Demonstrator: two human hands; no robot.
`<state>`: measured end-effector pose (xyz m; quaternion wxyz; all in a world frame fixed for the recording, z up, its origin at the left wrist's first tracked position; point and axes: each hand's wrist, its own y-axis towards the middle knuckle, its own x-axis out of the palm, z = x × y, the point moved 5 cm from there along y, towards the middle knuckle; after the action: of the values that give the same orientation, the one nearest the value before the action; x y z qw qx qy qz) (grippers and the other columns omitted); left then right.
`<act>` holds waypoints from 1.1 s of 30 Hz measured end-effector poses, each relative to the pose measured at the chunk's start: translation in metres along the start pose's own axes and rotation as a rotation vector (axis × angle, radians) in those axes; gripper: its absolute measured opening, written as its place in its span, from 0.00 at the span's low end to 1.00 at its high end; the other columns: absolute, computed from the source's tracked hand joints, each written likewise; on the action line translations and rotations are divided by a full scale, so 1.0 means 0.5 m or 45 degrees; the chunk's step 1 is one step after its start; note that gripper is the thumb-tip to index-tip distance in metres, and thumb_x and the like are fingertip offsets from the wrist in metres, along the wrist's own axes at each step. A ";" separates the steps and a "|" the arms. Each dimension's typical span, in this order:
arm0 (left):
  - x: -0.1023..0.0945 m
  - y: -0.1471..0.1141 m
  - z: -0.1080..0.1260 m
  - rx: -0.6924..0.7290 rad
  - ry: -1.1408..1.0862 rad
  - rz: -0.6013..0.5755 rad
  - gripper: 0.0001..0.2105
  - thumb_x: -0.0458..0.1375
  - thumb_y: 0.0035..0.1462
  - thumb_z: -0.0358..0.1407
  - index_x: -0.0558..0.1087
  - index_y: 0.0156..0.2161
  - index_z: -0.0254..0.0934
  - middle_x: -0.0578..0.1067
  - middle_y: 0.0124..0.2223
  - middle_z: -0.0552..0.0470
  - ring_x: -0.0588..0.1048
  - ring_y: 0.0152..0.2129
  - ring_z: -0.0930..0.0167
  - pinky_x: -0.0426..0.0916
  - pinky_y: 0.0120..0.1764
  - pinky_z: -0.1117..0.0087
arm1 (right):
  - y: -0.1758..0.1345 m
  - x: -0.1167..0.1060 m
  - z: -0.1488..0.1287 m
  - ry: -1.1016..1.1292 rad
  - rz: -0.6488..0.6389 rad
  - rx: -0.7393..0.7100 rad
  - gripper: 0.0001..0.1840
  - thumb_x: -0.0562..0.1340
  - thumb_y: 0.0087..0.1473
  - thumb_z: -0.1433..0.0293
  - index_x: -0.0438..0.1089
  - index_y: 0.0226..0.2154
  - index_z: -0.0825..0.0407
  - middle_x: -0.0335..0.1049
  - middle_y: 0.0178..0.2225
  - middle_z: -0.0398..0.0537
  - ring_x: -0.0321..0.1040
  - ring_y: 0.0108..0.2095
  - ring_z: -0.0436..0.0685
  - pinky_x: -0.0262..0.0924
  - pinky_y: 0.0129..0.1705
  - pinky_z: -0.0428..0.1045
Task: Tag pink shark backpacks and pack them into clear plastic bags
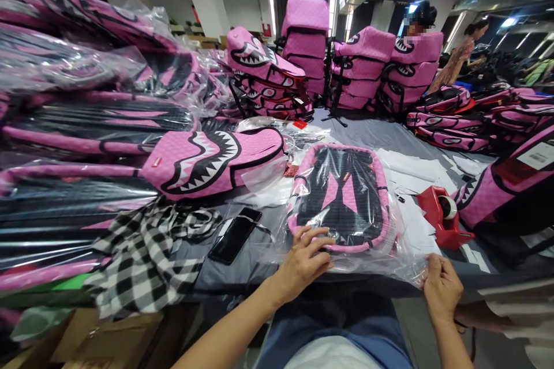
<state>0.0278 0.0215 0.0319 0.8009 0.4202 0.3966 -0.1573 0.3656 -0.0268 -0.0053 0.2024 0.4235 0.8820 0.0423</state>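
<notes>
Our left hand presses the clear-bagged pink-and-black backpack; our right hand pinches the clear plastic bag corner, which could tear if tugged.

Left hand on bagged pink backpack, right hand pinching plastic bag

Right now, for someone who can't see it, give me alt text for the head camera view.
Two bare hands hold the open end of a clear plastic bag around a pink and black backpack on a grey table: the left hand presses the bag's edge, the right hand grips its corner. A phone, a red tape dispenser and stacks of pink shark-mouth backpacks surround it.
</notes>
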 end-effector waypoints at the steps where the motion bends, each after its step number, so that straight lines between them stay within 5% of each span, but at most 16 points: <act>1: 0.000 0.001 -0.001 -0.014 -0.018 0.002 0.05 0.59 0.66 0.34 0.75 0.36 0.41 0.79 0.51 0.51 0.68 0.58 0.62 0.53 0.62 0.53 | 0.001 -0.002 0.000 -0.002 0.005 0.003 0.40 0.56 0.43 0.29 0.68 0.29 0.50 0.55 0.11 0.34 0.56 0.11 0.51 0.53 0.15 0.48; 4: 0.005 0.025 -0.034 -0.208 -0.225 -0.057 0.06 0.60 0.64 0.35 0.76 0.34 0.41 0.80 0.46 0.51 0.70 0.54 0.62 0.54 0.60 0.53 | 0.008 -0.008 0.002 0.002 -0.016 0.018 0.40 0.57 0.41 0.29 0.69 0.29 0.50 0.56 0.12 0.34 0.56 0.11 0.51 0.54 0.15 0.48; 8: 0.039 0.065 -0.101 -0.604 -0.755 -0.305 0.10 0.64 0.56 0.36 0.76 0.25 0.37 0.77 0.34 0.51 0.74 0.36 0.67 0.65 0.46 0.63 | 0.019 -0.002 0.017 0.005 -0.171 0.146 0.39 0.61 0.37 0.30 0.69 0.29 0.50 0.57 0.11 0.34 0.56 0.11 0.51 0.54 0.14 0.48; 11: 0.057 0.081 -0.125 -0.667 -0.899 -0.384 0.10 0.64 0.51 0.38 0.76 0.23 0.36 0.73 0.31 0.52 0.72 0.30 0.70 0.66 0.36 0.69 | 0.021 0.019 0.037 0.074 -0.279 0.318 0.40 0.65 0.30 0.31 0.67 0.29 0.50 0.54 0.09 0.33 0.52 0.09 0.50 0.47 0.11 0.46; 16: 0.068 0.078 -0.131 -0.708 -1.000 -0.403 0.11 0.64 0.48 0.41 0.76 0.22 0.36 0.72 0.31 0.52 0.70 0.29 0.71 0.65 0.33 0.71 | 0.023 0.037 0.060 0.257 -0.386 0.556 0.42 0.72 0.20 0.36 0.66 0.29 0.51 0.53 0.08 0.31 0.48 0.09 0.47 0.40 0.11 0.44; 20: 0.064 0.074 -0.127 -0.691 -1.031 -0.377 0.14 0.65 0.48 0.45 0.77 0.22 0.37 0.72 0.30 0.52 0.70 0.30 0.70 0.65 0.36 0.69 | 0.047 -0.010 0.050 0.237 -0.309 0.465 0.41 0.71 0.22 0.36 0.67 0.29 0.51 0.61 0.12 0.36 0.59 0.13 0.52 0.55 0.16 0.47; 24: 0.059 0.069 -0.118 -0.656 -1.065 -0.336 0.17 0.66 0.49 0.49 0.75 0.22 0.37 0.72 0.31 0.51 0.70 0.33 0.69 0.64 0.41 0.67 | 0.056 -0.052 0.031 0.050 -0.236 0.206 0.36 0.66 0.37 0.35 0.67 0.31 0.50 0.64 0.14 0.37 0.64 0.16 0.54 0.62 0.22 0.49; 33: 0.073 0.072 -0.133 -0.840 -1.071 -0.339 0.17 0.69 0.40 0.47 0.72 0.20 0.35 0.70 0.28 0.54 0.68 0.26 0.73 0.61 0.33 0.70 | 0.043 -0.029 0.057 0.162 -0.283 0.128 0.32 0.64 0.44 0.37 0.63 0.29 0.48 0.63 0.15 0.35 0.62 0.16 0.52 0.61 0.21 0.48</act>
<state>0.0387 0.0989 0.0014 0.9527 -0.0061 0.1203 -0.2789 0.4004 -0.0270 -0.0216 0.1281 0.3294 0.9355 0.0021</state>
